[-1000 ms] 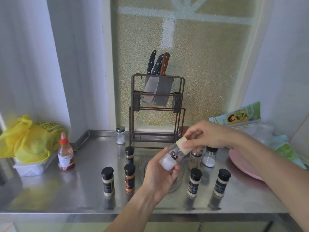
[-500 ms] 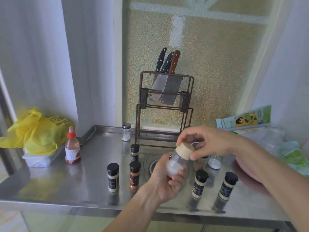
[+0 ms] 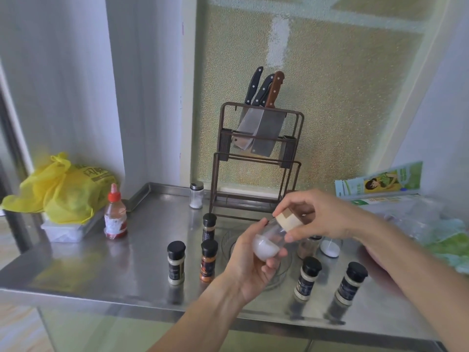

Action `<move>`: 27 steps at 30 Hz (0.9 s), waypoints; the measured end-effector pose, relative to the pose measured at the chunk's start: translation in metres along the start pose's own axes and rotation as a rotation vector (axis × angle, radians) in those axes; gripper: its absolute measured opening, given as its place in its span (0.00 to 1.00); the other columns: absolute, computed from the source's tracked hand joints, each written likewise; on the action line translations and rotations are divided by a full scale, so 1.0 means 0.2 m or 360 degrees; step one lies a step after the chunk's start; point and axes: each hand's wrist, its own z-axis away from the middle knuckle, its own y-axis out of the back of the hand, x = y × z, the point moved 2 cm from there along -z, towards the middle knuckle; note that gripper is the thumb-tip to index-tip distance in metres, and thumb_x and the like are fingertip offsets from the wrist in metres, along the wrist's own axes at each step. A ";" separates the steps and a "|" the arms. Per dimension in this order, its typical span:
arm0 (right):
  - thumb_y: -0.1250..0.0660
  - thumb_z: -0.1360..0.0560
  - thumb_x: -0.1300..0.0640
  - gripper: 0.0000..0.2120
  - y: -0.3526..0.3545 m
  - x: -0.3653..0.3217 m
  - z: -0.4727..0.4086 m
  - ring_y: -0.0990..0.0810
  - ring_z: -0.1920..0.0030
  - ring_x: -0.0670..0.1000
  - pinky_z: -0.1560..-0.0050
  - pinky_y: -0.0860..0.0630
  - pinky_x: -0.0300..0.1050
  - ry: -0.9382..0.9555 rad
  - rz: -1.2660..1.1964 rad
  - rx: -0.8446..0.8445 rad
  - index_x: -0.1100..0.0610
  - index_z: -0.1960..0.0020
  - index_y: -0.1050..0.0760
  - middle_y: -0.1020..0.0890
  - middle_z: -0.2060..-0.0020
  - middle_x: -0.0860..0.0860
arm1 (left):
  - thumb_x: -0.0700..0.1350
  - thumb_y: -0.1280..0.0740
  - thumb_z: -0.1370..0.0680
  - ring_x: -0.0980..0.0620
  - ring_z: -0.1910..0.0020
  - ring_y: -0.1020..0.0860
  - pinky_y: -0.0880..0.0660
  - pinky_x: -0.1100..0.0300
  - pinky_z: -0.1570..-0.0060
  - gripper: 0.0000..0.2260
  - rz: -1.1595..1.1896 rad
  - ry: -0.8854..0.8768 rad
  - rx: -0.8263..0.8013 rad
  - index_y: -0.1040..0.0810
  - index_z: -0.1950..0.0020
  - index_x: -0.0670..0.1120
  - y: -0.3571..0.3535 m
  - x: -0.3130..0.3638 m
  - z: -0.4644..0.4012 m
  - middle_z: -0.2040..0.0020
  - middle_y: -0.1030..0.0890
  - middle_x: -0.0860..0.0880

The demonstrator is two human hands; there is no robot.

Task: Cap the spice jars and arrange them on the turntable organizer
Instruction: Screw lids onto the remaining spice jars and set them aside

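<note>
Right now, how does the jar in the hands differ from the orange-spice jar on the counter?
The held jar has a tan cap and white contents; the orange-spice jar has a black cap and orange contents. The held jar is tilted, off the steel counter, gripped by the left hand with the right hand on its cap; the orange-spice jar stands upright, untouched. Both are capped.

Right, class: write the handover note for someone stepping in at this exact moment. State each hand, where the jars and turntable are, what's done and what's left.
Left hand: grips the glass jar with white powder, tilted, above the table.
Right hand: pinches the tan cap on that jar's mouth; whether it is fully tight cannot be told.
Clear turntable: on the steel table, behind the hands; no jar plainly on it.
Black-capped jars: three on its left, two on its right; two more jars behind the right hand, partly hidden.
Left: finish this cap, check the hidden jars, move all jars onto the turntable.
</note>
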 end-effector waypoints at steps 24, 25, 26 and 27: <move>0.21 0.30 0.44 0.21 -0.04 -0.09 -0.07 0.12 0.56 0.48 0.48 0.15 0.48 -0.0205 0.0240 -0.0040 0.46 0.40 0.20 0.13 0.51 0.47 | 0.56 0.27 0.25 0.54 0.75 0.26 0.30 0.68 0.75 0.18 0.0196 -0.0074 0.0012 0.16 0.51 0.40 0.11 0.04 0.03 0.63 0.22 0.41; 0.21 0.30 0.48 0.20 -0.05 -0.09 -0.08 0.12 0.56 0.49 0.48 0.15 0.49 -0.0196 0.0172 -0.0029 0.47 0.40 0.20 0.13 0.50 0.48 | 0.56 0.27 0.25 0.53 0.75 0.26 0.30 0.68 0.76 0.19 0.0197 -0.0077 0.0011 0.16 0.49 0.39 0.11 0.04 0.03 0.63 0.22 0.41; 0.22 0.28 0.49 0.16 -0.05 -0.09 -0.08 0.11 0.57 0.51 0.49 0.15 0.50 -0.0213 0.0122 -0.0019 0.48 0.42 0.20 0.13 0.53 0.50 | 0.56 0.27 0.25 0.53 0.75 0.26 0.30 0.67 0.76 0.20 0.0199 -0.0079 0.0019 0.17 0.46 0.39 0.11 0.04 0.03 0.63 0.23 0.41; 0.24 0.27 0.47 0.13 -0.05 -0.09 -0.08 0.11 0.59 0.51 0.51 0.15 0.50 -0.0244 0.0131 -0.0012 0.50 0.45 0.19 0.12 0.56 0.51 | 0.56 0.28 0.24 0.53 0.75 0.26 0.30 0.67 0.77 0.21 0.0204 -0.0081 0.0032 0.18 0.43 0.39 0.12 0.04 0.03 0.63 0.23 0.41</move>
